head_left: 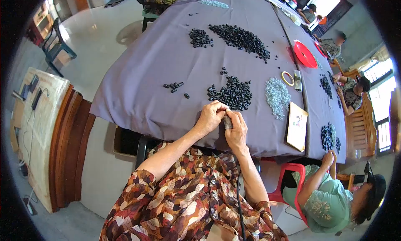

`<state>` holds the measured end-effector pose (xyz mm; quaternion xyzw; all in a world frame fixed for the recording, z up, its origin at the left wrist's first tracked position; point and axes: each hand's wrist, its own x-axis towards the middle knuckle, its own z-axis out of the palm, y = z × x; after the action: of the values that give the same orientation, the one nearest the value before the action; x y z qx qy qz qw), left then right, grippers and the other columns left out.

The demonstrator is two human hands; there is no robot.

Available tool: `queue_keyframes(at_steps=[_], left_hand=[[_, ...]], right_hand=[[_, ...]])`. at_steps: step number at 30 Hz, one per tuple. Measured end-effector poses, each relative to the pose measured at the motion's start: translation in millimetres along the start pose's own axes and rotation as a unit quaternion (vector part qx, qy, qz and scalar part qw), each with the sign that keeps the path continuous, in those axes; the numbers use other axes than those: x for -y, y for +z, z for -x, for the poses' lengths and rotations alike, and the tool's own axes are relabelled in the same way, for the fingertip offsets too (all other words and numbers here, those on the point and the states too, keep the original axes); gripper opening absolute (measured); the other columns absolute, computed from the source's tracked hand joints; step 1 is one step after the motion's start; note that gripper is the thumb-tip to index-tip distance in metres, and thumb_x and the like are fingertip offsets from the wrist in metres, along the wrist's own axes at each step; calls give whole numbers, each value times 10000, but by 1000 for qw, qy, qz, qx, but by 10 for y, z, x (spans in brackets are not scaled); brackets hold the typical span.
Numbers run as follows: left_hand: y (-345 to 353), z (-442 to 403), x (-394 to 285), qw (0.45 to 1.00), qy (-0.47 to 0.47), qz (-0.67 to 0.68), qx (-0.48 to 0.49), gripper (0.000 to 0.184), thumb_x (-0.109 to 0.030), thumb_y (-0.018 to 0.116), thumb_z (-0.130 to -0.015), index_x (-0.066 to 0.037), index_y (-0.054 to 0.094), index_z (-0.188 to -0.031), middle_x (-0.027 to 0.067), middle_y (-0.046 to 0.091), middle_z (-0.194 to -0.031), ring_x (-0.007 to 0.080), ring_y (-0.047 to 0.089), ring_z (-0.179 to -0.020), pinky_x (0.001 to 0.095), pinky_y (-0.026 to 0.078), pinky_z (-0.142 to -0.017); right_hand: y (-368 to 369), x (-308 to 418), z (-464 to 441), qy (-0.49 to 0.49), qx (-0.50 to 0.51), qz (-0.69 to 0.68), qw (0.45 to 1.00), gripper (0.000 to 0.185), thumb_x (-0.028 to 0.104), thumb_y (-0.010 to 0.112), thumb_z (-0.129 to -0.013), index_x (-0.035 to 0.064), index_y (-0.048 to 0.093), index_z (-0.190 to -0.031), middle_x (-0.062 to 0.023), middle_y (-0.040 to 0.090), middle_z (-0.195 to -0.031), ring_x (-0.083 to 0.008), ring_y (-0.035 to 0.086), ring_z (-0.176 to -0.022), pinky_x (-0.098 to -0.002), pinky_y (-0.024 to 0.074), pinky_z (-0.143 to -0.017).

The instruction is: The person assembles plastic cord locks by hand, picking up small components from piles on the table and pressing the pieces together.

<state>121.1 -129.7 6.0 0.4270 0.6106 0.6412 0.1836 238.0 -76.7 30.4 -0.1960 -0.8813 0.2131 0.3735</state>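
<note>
My left hand [211, 118] and my right hand [237, 130] meet at the table's near edge, thumbs and fingertips pinched together. Whatever lies between the fingertips is too small and covered to name. A greyish wrap or sleeve [228, 122] shows at a finger of my right hand. Just beyond the hands is a pile of small black cylindrical pieces [232, 94]. Several similar black pieces [173, 87] lie scattered to the left. On the right spreads a heap of small translucent pieces [277, 97].
A grey cloth [142, 78] covers the table. Farther off is a larger black pile [242, 40]. To the right are a tape roll [288, 78], a flat board [297, 126] and a red basin [305, 54]. A person in green [328, 203] sits at right; other people work along the far side.
</note>
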Motion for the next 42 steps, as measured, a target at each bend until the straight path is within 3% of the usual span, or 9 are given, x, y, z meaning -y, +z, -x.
queue_keyframes(at_steps=[4, 11, 14, 21, 28, 31, 35, 38, 42], left_hand=[[23, 5, -15, 998, -56, 37, 20, 83, 0, 585, -793, 9, 608, -871, 10, 588, -754, 68, 551, -627, 214, 464, -539], [50, 12, -1, 994, -87, 65, 32, 98, 7, 616, -760, 11, 603, -857, 25, 576, -719, 71, 534, -573, 217, 444, -528], [43, 13, -39, 995, -80, 57, 30, 109, 13, 622, -746, 17, 604, -853, 39, 577, -725, 83, 542, -573, 226, 442, -534], [41, 17, -24, 995, -74, 49, 34, 94, -1, 603, -788, -1, 590, -881, 3, 573, -709, 46, 520, -578, 203, 450, -511], [51, 14, -12, 998, -45, 39, 34, 95, 4, 603, -783, 5, 587, -876, 2, 566, -725, 52, 521, -579, 208, 448, -513], [46, 14, -25, 998, -40, 29, 38, 100, 10, 604, -776, 12, 586, -874, 7, 563, -736, 55, 520, -579, 211, 442, -519], [42, 9, -64, 999, -12, 3, 42, 105, 18, 604, -768, 18, 587, -872, 14, 556, -741, 58, 517, -584, 212, 433, -532], [44, 12, -65, 999, -5, 5, 38, 103, 20, 602, -766, 21, 587, -868, 14, 549, -735, 59, 517, -588, 211, 432, -538], [40, 14, -64, 999, -1, 8, 37, 107, 23, 603, -764, 23, 587, -870, 15, 544, -731, 61, 517, -585, 210, 432, -539]], right_hand=[[-122, -87, -54, 74, 5, -73, 995, 220, -68, 533, -693, 15, 562, -894, -136, 573, -840, -311, 572, -759, -361, 458, -677], [-489, -714, -157, 162, -51, 92, 981, 138, 24, 564, -776, 41, 603, -907, -128, 563, -827, -291, 566, -704, -367, 444, -621], [-564, -881, -239, 181, -31, 120, 976, 165, 27, 557, -764, 43, 598, -923, -129, 564, -843, -306, 563, -770, -387, 436, -693], [-298, -830, -381, 153, 15, 98, 983, 179, 26, 553, -755, 34, 596, -928, -115, 553, -897, -304, 526, -894, -381, 418, -790], [-298, -755, -388, 150, 28, 102, 983, 175, 24, 547, -753, 50, 603, -916, -110, 556, -898, -302, 529, -897, -379, 418, -784], [-297, -875, -569, 113, 3, 111, 987, 208, 56, 554, -762, 63, 600, -965, -116, 561, -971, -310, 527, -933, -390, 413, -809], [-143, -966, -794, 17, 54, 83, 995, 278, 114, 562, -784, 71, 589, -1057, -125, 521, -1148, -315, 485, -1066, -404, 379, -898], [-8, -1002, -753, -29, 72, 105, 991, 280, 102, 556, -783, 63, 586, -1060, -126, 523, -1143, -311, 484, -1074, -397, 377, -907], [-80, -980, -604, 28, 43, 64, 997, 252, 60, 541, -789, 10, 589, -1030, -137, 546, -1106, -319, 482, -1078, -397, 366, -934]])
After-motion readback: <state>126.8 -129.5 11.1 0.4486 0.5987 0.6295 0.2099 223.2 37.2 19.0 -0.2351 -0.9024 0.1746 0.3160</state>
